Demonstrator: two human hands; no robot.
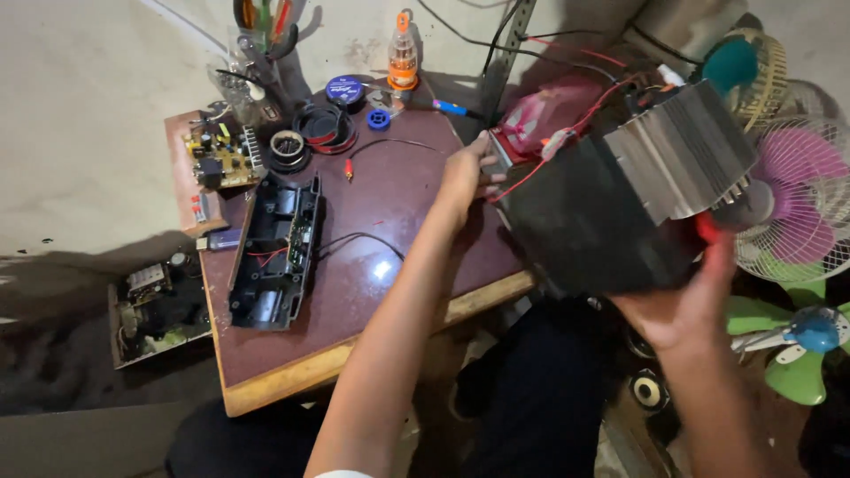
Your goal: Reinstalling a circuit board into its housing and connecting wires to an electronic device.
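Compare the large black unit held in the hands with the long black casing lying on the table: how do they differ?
The black unit is held up at the table's edge between the left hand and right hand; the long black casing lies flat on the table, untouched. The unit is bulkier and carries a ribbed metal heat sink; the casing is slim and open, showing its insides. Both are black with red wires.

the black box (593, 235) is motion-blurred and hides the right hand's (686, 305) fingers.
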